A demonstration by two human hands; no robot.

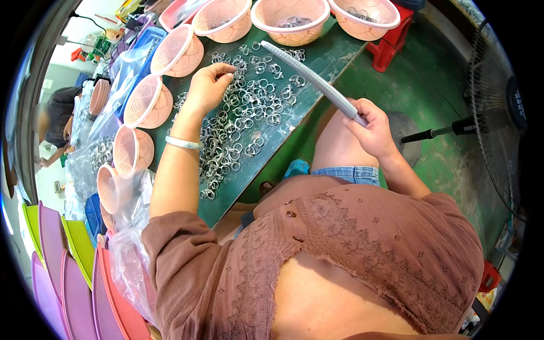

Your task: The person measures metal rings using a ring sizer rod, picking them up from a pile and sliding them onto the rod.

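Note:
In my right hand (371,126) I hold the thick end of a long grey ring mandrel (317,82). Its thin tip points away and to the left, over the green table (255,184). My left hand (211,85) is closed above the far part of a spread of silver rings (246,107), fingers curled and thumb against them. Whatever may be in that pinch is too small to make out. A pale bangle circles my left wrist. The loose rings lie in a long heap from beneath my left hand toward the table's near edge.
Pink baskets (290,35) line the table's far and left edges, some with rings inside. Clear plastic bags (127,249) and stacked coloured trays (73,272) stand at left. On the right are a red stool (394,42) and a black fan (498,107). Another person (61,113) is at far left.

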